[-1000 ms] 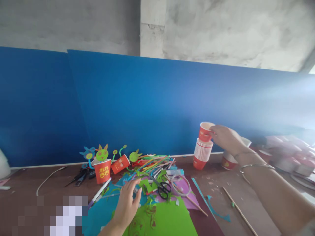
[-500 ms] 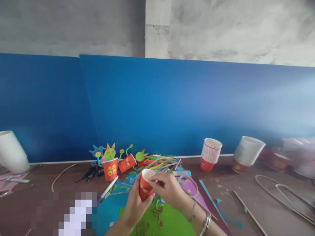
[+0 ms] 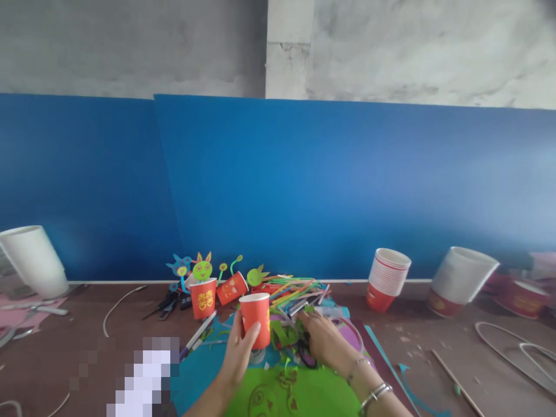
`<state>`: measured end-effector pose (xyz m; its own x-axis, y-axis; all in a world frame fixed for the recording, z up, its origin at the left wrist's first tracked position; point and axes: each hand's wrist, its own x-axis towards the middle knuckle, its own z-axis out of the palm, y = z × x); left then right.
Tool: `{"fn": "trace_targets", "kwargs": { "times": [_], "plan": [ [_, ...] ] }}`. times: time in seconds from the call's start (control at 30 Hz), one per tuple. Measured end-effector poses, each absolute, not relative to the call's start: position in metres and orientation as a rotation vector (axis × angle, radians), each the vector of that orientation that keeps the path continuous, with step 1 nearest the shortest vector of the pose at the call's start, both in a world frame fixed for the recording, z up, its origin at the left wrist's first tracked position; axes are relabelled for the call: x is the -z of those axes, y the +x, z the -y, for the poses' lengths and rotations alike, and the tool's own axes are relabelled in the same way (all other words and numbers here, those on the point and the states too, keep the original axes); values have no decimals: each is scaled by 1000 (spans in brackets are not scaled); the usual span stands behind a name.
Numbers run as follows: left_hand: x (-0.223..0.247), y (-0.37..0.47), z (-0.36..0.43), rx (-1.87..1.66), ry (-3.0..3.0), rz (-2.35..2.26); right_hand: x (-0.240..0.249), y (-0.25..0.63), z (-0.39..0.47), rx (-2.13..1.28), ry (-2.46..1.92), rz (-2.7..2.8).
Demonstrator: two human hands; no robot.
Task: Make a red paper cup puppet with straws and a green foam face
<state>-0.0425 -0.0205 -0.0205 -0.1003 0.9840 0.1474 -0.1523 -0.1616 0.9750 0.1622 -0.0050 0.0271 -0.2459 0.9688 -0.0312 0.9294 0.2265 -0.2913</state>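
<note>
A red paper cup [image 3: 255, 324] stands upright in my left hand [image 3: 238, 350], whose fingers and thumb wrap its side, above the coloured paper. To the right, my right hand [image 3: 321, 339] reaches down over the clutter, its fingertips by scissors with dark handles [image 3: 306, 351]; its grip is partly hidden. Below both hands lies a green sheet [image 3: 278, 388] with drawn shapes, on top of a blue sheet [image 3: 195, 373]. Just behind are colourful straws or pipe cleaners [image 3: 295, 289] in a heap.
Decorated red cups [image 3: 204, 300] with paper animal heads stand behind at left. A stack of cups [image 3: 388, 279] and another wrapped stack [image 3: 463, 278] are at right. A marker [image 3: 197, 335], a thin stick [image 3: 456, 382] and looped wire [image 3: 512, 347] lie on the brown table [image 3: 99, 365].
My right hand has left the cup and moved right and down to the scissors. My left hand still holds the cup, now more upright. The view has shifted slightly left.
</note>
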Motion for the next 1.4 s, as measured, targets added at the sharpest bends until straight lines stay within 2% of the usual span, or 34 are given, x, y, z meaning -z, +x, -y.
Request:
{"fn": "trace_targets", "kwargs": {
  "times": [0.13,0.23,0.47,0.67,0.77,0.9,1.1,1.27,1.4],
  "plan": [
    [23,-44,20,-1486,1080,-1041,-30,161,4,-345,-1793,2405],
    [21,-44,20,-1503,1048,-1036,-32,164,7,-472,-1707,2347],
    [8,-40,23,-1490,1027,-1114,-37,177,2,-996,-1589,1980],
    [12,-36,22,-1568,990,-1112,-39,171,-2,-1730,-1003,1302],
    [17,-38,19,-1549,1028,-1111,-37,167,-1,-1911,-838,997],
    [12,-38,22,-1566,1030,-1092,-36,167,-1,-1922,-773,866],
    [3,-37,28,-1546,1062,-1122,-34,167,-4,-1747,-1071,915],
    [19,-35,22,-1556,1085,-1128,-31,173,-10,-1677,-1135,822],
    [33,-35,18,-1535,1131,-1129,-37,176,-8,-1588,-1135,953]
  ]
}}
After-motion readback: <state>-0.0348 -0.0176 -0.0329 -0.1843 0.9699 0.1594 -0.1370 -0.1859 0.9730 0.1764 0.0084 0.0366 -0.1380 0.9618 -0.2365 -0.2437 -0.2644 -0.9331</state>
